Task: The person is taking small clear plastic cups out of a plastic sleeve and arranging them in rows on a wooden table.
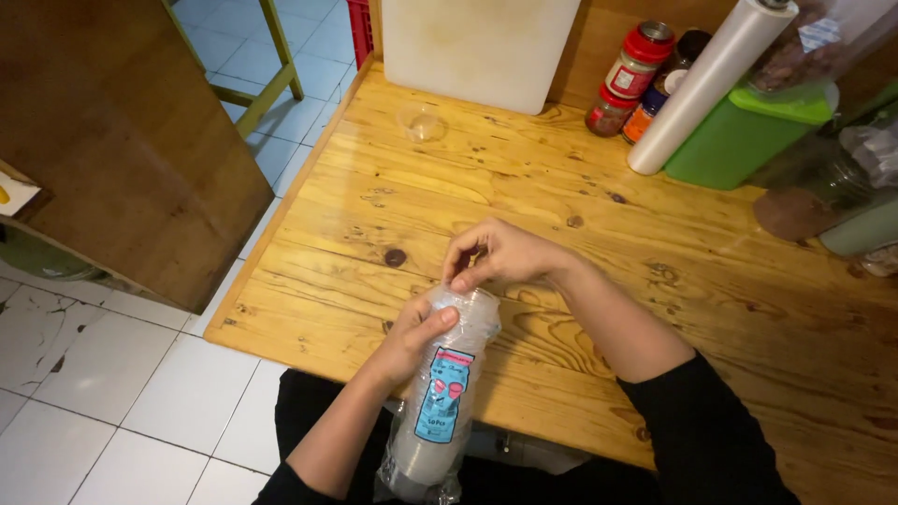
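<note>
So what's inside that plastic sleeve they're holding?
The sleeve holds a stack of clear plastic cups. The left hand grips its upper part; the right hand pinches the top. The label and the left hand cover part of the stack.

The wooden table [580, 224] looks varnished, knotty and glossy. The stack of cups [447, 393] is clear, shiny plastic in a thin crinkled film sleeve. The cutting board [477, 47] looks matt white plastic.

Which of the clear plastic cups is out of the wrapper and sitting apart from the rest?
The single clear cup on the wooden table, just before the white cutting board. The others remain stacked in the sleeve of cups held by both hands.
</note>
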